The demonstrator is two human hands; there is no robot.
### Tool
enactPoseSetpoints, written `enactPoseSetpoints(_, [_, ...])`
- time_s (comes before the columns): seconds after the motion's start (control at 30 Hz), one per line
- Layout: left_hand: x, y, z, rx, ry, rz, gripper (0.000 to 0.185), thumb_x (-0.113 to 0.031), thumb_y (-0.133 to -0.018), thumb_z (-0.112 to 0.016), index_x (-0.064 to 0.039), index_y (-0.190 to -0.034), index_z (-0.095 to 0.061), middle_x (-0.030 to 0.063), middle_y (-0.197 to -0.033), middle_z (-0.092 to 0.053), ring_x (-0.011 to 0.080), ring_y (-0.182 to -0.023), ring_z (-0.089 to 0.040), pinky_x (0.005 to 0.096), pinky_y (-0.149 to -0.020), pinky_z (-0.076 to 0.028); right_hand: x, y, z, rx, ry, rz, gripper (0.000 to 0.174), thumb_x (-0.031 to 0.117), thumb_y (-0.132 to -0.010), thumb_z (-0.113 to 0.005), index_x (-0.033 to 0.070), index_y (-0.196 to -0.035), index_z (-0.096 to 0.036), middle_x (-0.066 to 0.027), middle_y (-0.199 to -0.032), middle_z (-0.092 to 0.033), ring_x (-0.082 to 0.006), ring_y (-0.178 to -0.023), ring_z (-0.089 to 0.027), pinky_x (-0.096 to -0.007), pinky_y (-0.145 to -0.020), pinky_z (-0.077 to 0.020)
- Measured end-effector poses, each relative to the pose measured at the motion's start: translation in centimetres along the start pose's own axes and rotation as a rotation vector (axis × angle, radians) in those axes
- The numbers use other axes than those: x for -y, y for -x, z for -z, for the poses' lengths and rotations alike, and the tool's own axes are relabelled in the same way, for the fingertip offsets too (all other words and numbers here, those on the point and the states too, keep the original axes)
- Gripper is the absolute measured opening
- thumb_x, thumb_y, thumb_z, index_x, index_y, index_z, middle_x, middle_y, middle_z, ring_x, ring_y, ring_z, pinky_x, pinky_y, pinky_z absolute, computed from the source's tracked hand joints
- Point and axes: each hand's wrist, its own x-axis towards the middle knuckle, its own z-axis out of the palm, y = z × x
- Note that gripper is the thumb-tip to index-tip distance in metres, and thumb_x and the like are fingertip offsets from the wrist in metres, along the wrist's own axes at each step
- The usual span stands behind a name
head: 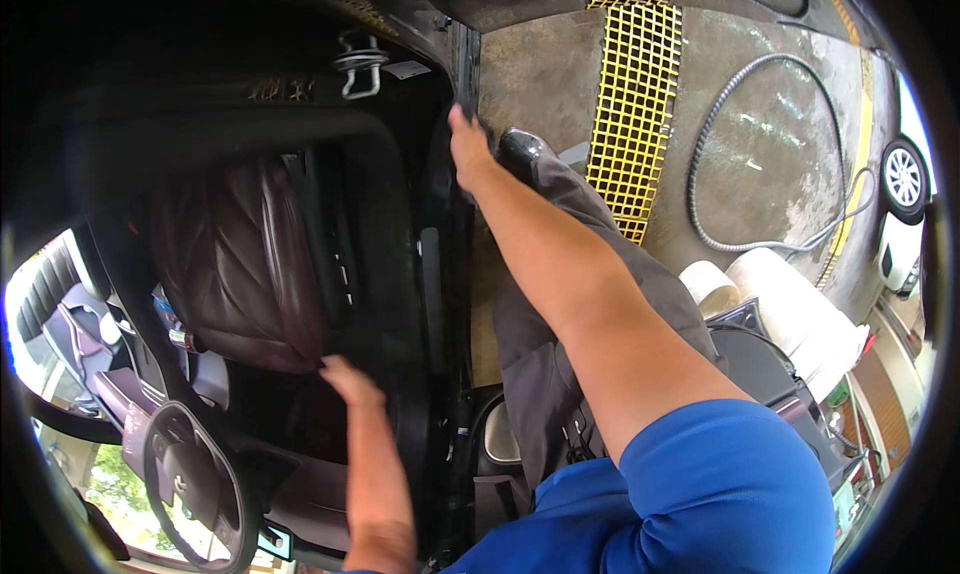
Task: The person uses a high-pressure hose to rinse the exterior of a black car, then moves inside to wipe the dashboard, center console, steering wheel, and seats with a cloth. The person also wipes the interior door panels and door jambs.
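Note:
My right hand (471, 150) reaches up to the side of the car's door opening. Its thumb and fingers close around a dark edge (463, 98) there, and most of the grip is hidden in shadow. Lower down, my left hand (351, 381) is blurred at the bottom corner of a dark leather seat backrest (232, 266). Its fingertips meet or nearly meet the leather, and whether they hold anything cannot be made out. The seat cushion (307, 491) lies beside my left forearm.
A steering wheel (196, 484) sits at lower left. A bent metal bracket (361, 65) shows above the seat. Yellow floor grating (637, 109), a coiled grey hose (701, 146) and white rolls (787, 311) on a dark container (757, 364) lie outside. A white car (900, 251) stands beyond.

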Motion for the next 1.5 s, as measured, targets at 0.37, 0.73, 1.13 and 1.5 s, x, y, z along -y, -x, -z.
enactPoseSetpoints(0.37, [10.4, 17.8, -22.0, 0.317, -1.287, -0.406, 0.13, -0.059, -0.074, -0.085, -0.003, -0.162, -0.007, 0.0338, -0.152, -0.037, 0.0483, -0.127, -0.056, 0.0479, -0.105, -0.05, 4.0, -8.3, 1.5, -0.081, -0.117, -0.092, 0.062, 0.05, -0.094, -0.065, 0.001, -0.132, -0.063, -0.0135, -0.121, -0.068, -0.0258, -0.113, -0.063, -0.0415, -0.097, -0.0497])
enactPoseSetpoints(0.73, [11.6, 18.8, -16.4, 0.508, -1.176, -0.478, 0.106, -0.065, -0.086, -0.069, 0.001, -0.158, -0.029, 0.0354, -0.14, -0.055, 0.0448, -0.131, -0.056, 0.0462, -0.109, -0.047, 20.7, 15.9, -2.0, 0.423, -0.423, 0.271, 0.048, 0.004, -0.082, -0.06, -0.001, -0.129, -0.064, -0.0029, -0.111, -0.068, -0.0154, -0.105, -0.059, -0.0275, -0.098, -0.0441])
enactPoseSetpoints(1.13, [14.9, 20.8, 3.1, 0.363, -0.865, -0.585, 0.062, -0.045, -0.098, -0.063, 0.001, -0.139, -0.06, 0.0237, -0.128, -0.069, 0.0335, -0.123, -0.065, 0.0391, -0.106, -0.049, 28.1, 30.1, -7.6, 0.194, 0.344, 0.803, 0.062, 0.008, -0.085, -0.064, 0.005, -0.145, -0.052, -0.0149, -0.122, -0.069, -0.0223, -0.116, -0.064, -0.0317, -0.102, -0.0461])
enactPoseSetpoints(1.5, [23.7, 23.3, 7.5, 0.252, -0.324, -0.21, 0.059, -0.037, -0.1, -0.067, -0.001, -0.145, -0.055, 0.0132, -0.117, -0.071, 0.0187, -0.083, -0.065, 0.0366, -0.066, -0.055, 43.3, 37.1, -12.5, 0.34, 0.169, 1.322, 0.066, 0.023, -0.1, -0.058, -0.002, -0.156, -0.034, -0.024, -0.147, -0.055, -0.0386, -0.14, -0.05, -0.0393, -0.117, -0.0354])
